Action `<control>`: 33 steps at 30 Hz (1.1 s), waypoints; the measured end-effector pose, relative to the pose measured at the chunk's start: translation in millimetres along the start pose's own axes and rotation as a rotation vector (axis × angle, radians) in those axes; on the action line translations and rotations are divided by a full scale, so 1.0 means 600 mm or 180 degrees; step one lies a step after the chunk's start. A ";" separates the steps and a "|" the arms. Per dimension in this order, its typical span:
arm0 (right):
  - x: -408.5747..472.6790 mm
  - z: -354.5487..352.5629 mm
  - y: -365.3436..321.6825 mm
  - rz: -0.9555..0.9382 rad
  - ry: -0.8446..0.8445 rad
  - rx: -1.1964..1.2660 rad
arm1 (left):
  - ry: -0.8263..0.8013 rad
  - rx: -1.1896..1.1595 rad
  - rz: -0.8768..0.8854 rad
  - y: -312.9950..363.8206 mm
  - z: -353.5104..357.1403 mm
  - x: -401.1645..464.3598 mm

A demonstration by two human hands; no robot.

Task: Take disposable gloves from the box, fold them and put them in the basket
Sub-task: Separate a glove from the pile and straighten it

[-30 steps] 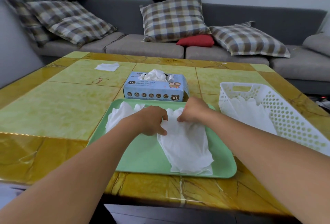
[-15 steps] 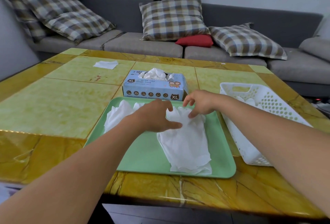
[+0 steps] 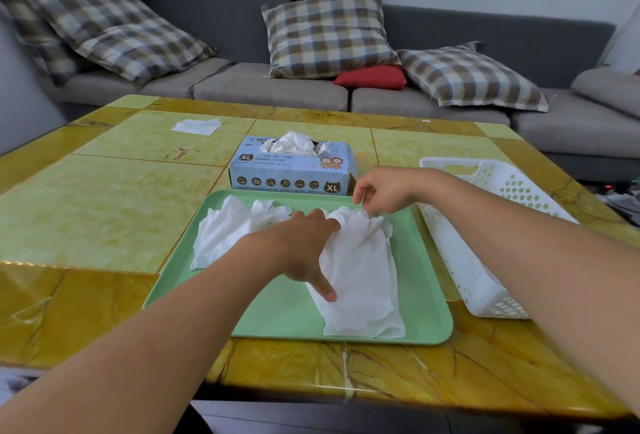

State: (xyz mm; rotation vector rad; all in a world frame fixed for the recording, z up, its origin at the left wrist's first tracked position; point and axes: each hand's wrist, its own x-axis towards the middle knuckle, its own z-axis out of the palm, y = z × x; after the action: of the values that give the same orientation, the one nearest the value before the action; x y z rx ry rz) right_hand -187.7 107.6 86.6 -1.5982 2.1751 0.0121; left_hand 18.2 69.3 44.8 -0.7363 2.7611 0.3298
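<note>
Both hands touch the glove on the tray.

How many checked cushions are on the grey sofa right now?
3 in view: one checked cushion at the left end, one upright in the middle, one leaning right of the red cushion. More may lie beyond the frame's left edge.
</note>
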 end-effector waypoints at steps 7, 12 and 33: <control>0.003 0.023 0.022 -0.0133 -0.0114 0.0126 | 0.0157 -0.0017 0.0502 0.010 0.001 0.012; 0.002 0.007 0.028 -0.0336 0.0013 0.0349 | 0.0048 0.0155 0.0321 0.008 0.013 0.022; -0.021 0.033 0.042 0.0424 0.0269 0.0618 | -0.0128 0.0193 0.0274 0.012 0.015 0.023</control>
State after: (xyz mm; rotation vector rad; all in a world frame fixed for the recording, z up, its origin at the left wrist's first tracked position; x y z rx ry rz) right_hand -200.8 132.5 66.9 -1.3679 2.2663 -0.2232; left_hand 4.9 71.8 33.0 -0.5911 2.7569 0.2736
